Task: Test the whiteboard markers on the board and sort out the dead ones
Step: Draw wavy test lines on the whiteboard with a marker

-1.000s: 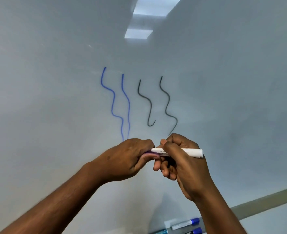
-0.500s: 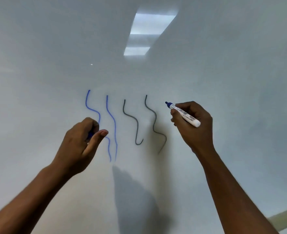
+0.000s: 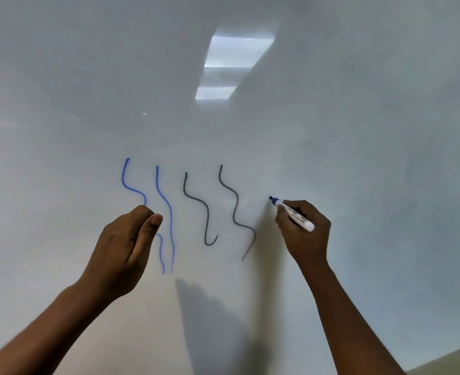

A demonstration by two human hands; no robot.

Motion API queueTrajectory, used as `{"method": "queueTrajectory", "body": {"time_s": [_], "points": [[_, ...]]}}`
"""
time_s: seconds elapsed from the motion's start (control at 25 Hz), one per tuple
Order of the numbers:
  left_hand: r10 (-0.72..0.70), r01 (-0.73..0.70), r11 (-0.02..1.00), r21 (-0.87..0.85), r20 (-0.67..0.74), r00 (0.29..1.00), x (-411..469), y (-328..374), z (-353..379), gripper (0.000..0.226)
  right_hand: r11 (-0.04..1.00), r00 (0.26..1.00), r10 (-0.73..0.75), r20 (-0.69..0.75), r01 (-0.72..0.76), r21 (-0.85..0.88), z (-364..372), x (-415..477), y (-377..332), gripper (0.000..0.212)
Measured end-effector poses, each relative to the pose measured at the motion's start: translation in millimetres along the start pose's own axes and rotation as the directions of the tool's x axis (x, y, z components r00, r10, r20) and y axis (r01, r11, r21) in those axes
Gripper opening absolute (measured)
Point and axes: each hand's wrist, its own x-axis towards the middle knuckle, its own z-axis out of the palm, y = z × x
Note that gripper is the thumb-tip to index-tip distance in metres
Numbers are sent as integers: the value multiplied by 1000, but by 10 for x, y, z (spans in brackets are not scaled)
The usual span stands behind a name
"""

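A whiteboard [image 3: 358, 131] fills the view. It bears two wavy blue lines [image 3: 170, 212] on the left and two wavy black lines [image 3: 206, 209] to their right. My right hand [image 3: 304, 234] grips an uncapped white marker [image 3: 296, 217]. Its blue tip sits at the board just right of the black lines, with no mark showing there. My left hand [image 3: 126, 247] is curled in front of the lower blue lines, thumb along the fingers. The blue cap it held a moment ago is hidden inside it.
A ceiling light's reflection [image 3: 234, 60] shines on the upper board. The board's lower frame strip [image 3: 456, 355] shows at the bottom right corner. My shadow falls on the board between my arms.
The hands pulled the blue cap off the marker and parted. The left keeps the cap. The right rose and brought the tip to the board. The markers on the ledge below left the view.
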Motion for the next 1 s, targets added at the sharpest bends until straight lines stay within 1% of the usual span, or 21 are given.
{"method": "queueTrajectory", "body": {"time_s": [0.04,0.08,0.16,0.24,0.28,0.4,0.48,0.56,0.6,0.64,0.68,0.72,0.8,0.84,0.88,0.92,0.96,1.0], "points": [[-8,8,1000,-5,8,1000,7,8,34,45,1000,1000,17,-21,-16,15,-39,-72,57,15],[-17,17,1000,-11,18,1000,16,24,75,46,1000,1000,4,-6,-4,-1,-60,-179,102,18],[-30,31,999,-20,41,999,33,64,163,48,997,994,-26,106,33,-64,-86,-440,189,18],[-25,26,1000,-10,60,998,55,101,231,45,991,982,-10,188,34,-128,-164,-621,267,18],[-22,22,1000,0,65,998,63,113,252,44,987,984,0,180,29,-159,-233,-626,303,18],[-44,44,999,-6,47,998,75,142,255,47,973,999,32,13,-28,-228,-396,-351,314,20],[-89,90,995,-40,17,996,75,164,256,52,981,997,72,-42,-78,-176,-380,-110,231,18],[-150,151,984,-91,13,989,59,180,279,46,991,998,54,-32,-57,-122,-240,42,96,16],[-163,165,981,-97,34,986,45,176,301,38,993,1000,14,-8,-15,-116,-142,55,30,14],[-176,181,980,-80,57,983,33,168,323,24,992,999,-38,37,42,-118,-38,20,-35,12],[-180,184,982,-38,86,980,20,141,344,11,988,991,-86,99,98,-120,65,-61,-82,10],[-185,185,983,5,111,976,-5,115,354,11,983,976,-121,181,143,-114,149,-188,-105,8],[-210,209,978,23,150,966,-54,56,358,24,955,912,-205,356,266,-132,251,-516,-49,4],[-241,243,970,6,161,957,-69,44,344,28,926,871,-252,422,343,-156,251,-667,-6,4],[-279,286,958,-13,178,944,-82,46,330,29,901,848,-289,445,398,-174,221,-750,57,4],[-317,329,944,-26,202,926,-85,50,315,29,899,865,-294,406,394,-189,175,-762,124,5],[-344,358,934,-19,230,910,-90,61,302,27,920,916,-258,308,330,-210,120,-736,194,8],[-335,343,939,9,239,911,-100,70,296,24,946,964,-196,179,234,-224,58,-694,259,9]]}}
